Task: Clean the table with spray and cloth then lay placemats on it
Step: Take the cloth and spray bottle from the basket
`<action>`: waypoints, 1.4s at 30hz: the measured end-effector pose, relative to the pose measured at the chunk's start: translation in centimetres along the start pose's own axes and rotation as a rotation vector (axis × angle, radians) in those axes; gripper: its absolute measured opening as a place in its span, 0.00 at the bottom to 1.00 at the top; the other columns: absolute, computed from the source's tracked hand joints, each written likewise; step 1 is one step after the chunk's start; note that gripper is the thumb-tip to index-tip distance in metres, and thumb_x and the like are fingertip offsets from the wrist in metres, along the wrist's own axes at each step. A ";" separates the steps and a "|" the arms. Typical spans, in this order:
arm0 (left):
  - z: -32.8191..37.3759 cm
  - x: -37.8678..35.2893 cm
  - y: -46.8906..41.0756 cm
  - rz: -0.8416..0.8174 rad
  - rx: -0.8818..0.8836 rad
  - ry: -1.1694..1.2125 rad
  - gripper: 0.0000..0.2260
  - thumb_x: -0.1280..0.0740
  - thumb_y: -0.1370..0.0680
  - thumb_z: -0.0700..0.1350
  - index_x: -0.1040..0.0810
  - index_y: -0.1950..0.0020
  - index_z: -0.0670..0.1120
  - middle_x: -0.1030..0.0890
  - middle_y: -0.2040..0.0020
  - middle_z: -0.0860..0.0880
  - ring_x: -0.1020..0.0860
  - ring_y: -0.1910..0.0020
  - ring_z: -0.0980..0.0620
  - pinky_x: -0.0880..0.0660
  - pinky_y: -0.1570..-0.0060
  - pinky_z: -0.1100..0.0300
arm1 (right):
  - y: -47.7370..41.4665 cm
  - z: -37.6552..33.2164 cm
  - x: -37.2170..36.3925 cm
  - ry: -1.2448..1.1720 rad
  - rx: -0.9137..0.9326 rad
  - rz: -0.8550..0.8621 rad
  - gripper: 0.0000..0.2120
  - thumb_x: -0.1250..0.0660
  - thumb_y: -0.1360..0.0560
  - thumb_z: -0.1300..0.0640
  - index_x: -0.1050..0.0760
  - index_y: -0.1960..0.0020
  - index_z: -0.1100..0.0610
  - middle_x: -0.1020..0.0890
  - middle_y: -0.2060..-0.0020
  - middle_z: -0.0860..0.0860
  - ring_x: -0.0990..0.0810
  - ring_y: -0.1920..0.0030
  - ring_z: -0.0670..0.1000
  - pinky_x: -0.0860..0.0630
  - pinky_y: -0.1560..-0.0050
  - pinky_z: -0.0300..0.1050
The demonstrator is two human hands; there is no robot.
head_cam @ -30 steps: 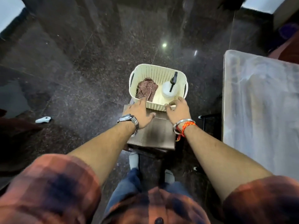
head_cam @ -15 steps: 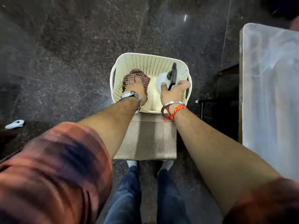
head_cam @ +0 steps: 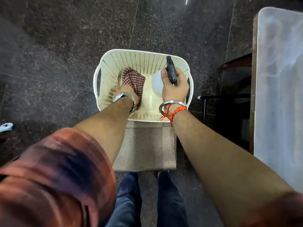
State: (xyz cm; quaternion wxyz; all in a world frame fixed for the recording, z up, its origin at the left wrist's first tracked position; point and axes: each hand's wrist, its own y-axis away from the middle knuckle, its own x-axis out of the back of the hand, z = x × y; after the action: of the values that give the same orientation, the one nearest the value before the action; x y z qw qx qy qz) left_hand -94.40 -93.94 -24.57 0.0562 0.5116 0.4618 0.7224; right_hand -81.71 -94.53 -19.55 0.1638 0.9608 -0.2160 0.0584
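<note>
A cream perforated basket (head_cam: 114, 63) stands in front of me on woven brown placemats (head_cam: 146, 146). Inside it, my left hand (head_cam: 125, 91) grips a red-and-white checked cloth (head_cam: 134, 78) on the left side. My right hand (head_cam: 175, 86) is closed around the black trigger head of a white spray bottle (head_cam: 156, 83) on the basket's right side. The table (head_cam: 278, 82), pale and streaky, runs along the right edge of the view.
The floor is dark speckled stone. A dark chair or frame with a white-tipped bar (head_cam: 226, 97) sits between the basket and the table. A small white object (head_cam: 6, 126) lies on the floor at far left. My legs show below the placemats.
Both hands went from the basket's near rim down into it. The left hand closed on the cloth, the right on the spray bottle's head. The view tilted down and moved closer.
</note>
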 end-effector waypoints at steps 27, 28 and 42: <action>0.8 4.6 15.3 0.135 -0.253 1.090 0.21 0.24 0.42 0.53 0.18 0.54 0.45 0.16 0.60 0.49 0.17 0.60 0.48 0.18 0.55 0.49 | 8.2 -12.1 9.6 0.351 0.214 0.148 0.30 0.22 0.46 0.47 0.35 0.53 0.55 0.23 0.65 0.45 0.21 0.63 0.50 0.26 0.63 0.40; 1.8 4.8 16.5 0.117 -0.291 1.104 0.19 0.26 0.42 0.54 0.18 0.56 0.46 0.16 0.61 0.49 0.17 0.59 0.47 0.19 0.55 0.48 | 8.6 -12.7 10.7 0.372 0.217 0.122 0.31 0.22 0.46 0.47 0.36 0.53 0.55 0.24 0.65 0.43 0.22 0.63 0.48 0.26 0.64 0.39; 11.6 -1.4 39.0 -0.221 -0.693 1.444 0.05 0.30 0.27 0.41 0.20 0.53 0.42 0.19 0.54 0.41 0.23 0.54 0.45 0.23 0.48 0.47 | 13.8 -17.6 31.1 0.503 0.543 0.218 0.35 0.23 0.47 0.44 0.38 0.48 0.52 0.23 0.60 0.47 0.23 0.60 0.52 0.29 0.61 0.42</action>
State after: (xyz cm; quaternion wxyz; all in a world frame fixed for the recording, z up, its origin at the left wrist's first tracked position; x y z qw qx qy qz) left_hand -69.33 -109.74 3.29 -0.0295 -0.1766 0.1819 0.9669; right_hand -60.40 -112.64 6.70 -0.0559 0.8963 -0.2468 0.3643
